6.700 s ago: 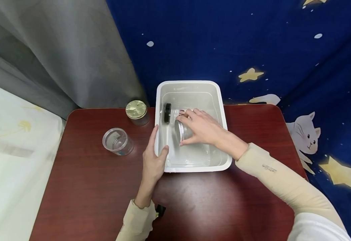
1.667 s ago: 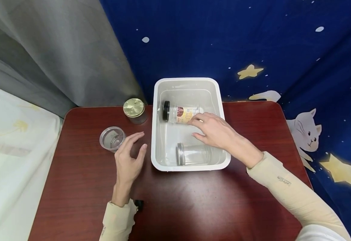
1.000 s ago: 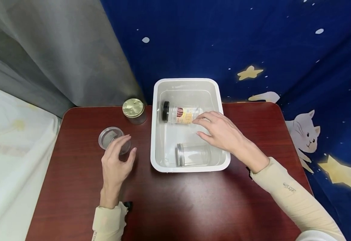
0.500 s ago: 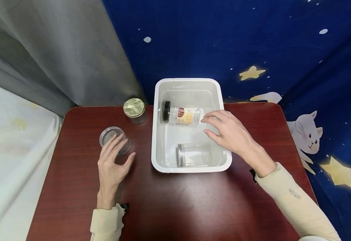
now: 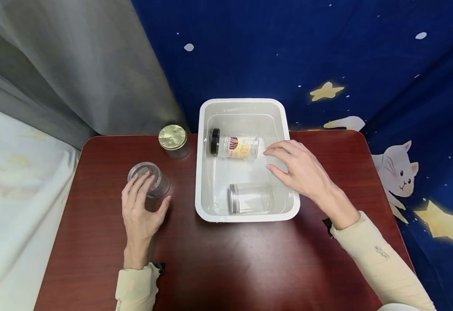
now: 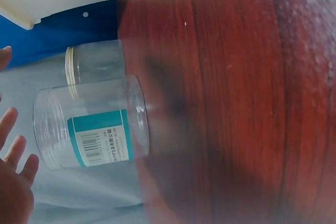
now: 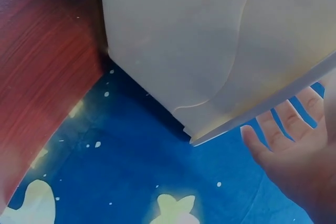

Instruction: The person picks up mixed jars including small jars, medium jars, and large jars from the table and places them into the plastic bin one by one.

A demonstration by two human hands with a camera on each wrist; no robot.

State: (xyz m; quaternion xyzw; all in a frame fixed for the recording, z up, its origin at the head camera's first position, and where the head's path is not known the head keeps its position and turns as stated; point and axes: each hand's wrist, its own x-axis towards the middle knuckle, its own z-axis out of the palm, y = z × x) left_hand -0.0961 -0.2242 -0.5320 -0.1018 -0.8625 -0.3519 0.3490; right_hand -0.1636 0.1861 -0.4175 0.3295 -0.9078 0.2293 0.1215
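Seen from my remote post, the left hand [image 5: 138,216], fingers loosely spread and gripping nothing, hovers at the mouth of a clear jar [image 6: 94,129] standing toward the left edge of the desk [image 5: 230,272]. I judge the jar light, stiff and a little slippery, best held round its side below the rim. The right hand [image 5: 306,175], relaxed and holding nothing, hangs over the right side of a white tub [image 5: 246,218] by the desk's back edge. Inside, a black-capped jar [image 5: 239,147] and a silver-lidded jar [image 5: 253,198] lie on their sides; a gold-lidded jar [image 5: 173,138] stands outside, near that edge.
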